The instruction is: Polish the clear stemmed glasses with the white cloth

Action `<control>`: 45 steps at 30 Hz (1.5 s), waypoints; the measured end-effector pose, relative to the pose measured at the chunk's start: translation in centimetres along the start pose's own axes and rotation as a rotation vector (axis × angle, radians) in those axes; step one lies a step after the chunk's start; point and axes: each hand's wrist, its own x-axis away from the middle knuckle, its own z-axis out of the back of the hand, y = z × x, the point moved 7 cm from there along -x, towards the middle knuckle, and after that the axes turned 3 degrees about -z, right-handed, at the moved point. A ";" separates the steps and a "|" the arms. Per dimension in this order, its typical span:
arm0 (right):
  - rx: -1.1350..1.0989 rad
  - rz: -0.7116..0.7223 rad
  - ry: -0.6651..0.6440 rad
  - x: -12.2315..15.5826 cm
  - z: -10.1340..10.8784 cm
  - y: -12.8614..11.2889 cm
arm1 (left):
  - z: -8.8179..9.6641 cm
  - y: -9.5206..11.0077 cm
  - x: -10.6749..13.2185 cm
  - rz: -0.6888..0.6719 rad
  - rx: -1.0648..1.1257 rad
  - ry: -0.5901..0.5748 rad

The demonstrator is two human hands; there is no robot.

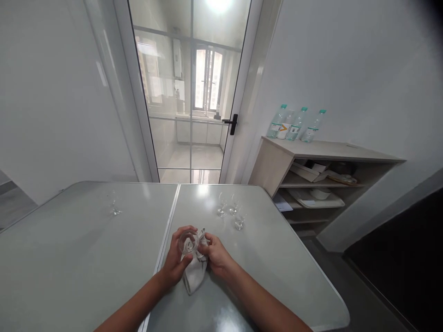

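Observation:
My left hand (175, 263) is closed around a small clear glass (188, 240), its mouth turned toward me. My right hand (213, 254) pinches a white cloth (194, 275) that is stuffed into the glass and hangs down below both hands. Both hands hover just above the grey table (86, 258), near its middle seam. Three small clear glasses (231, 211) stand together on the table beyond my right hand. One more clear glass (115, 208) stands alone at the far left.
A glass door (192, 92) with a black handle (231, 122) is behind the table. A wooden shelf unit (311, 175) at the right carries water bottles (294, 124) on top and papers inside. The table's right edge borders dark floor.

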 end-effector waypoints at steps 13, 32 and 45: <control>0.488 0.269 0.152 0.8 -0.4 -2.4 | 0.1 -0.2 -0.7 0.022 0.030 0.018; 1.835 0.426 -0.193 3.8 -5.3 -1.3 | 1.4 -1.6 -2.0 0.186 -0.184 0.159; 1.907 0.275 0.074 2.8 -3.7 -1.5 | 2.1 -2.1 -2.4 0.209 -0.332 0.169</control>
